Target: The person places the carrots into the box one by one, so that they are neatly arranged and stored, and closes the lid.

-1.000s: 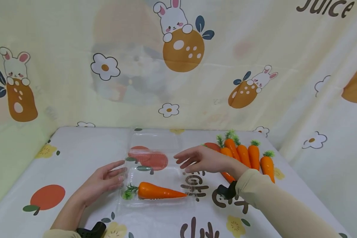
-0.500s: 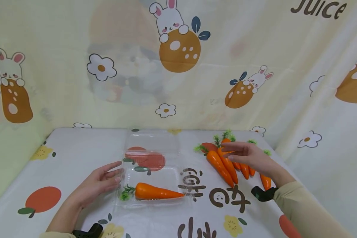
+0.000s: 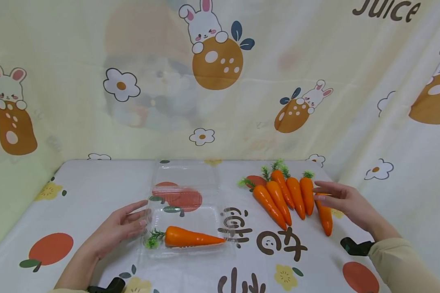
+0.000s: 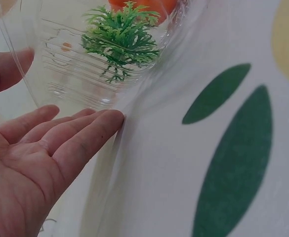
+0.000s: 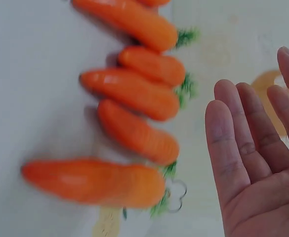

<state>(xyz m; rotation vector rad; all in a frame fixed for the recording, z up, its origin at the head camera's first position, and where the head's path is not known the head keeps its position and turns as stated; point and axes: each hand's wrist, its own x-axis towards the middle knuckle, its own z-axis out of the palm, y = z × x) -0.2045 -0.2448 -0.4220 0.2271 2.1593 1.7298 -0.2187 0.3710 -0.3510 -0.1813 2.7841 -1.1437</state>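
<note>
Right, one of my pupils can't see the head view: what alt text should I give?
A person's left hand is at the edge of an open clear box with one carrot inside. The right hand is beside six loose carrots on a white printed tablecloth.

A box [image 3: 209,218] holds one carrot [image 3: 192,237], left of six carrots [image 3: 295,197].

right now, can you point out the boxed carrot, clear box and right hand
Boxed carrot [image 3: 190,237], head view, middle of its orange body.
Clear box [image 3: 201,217], head view, bare base just behind the carrot.
Right hand [image 3: 347,202], head view, between fingers and wrist.
</note>
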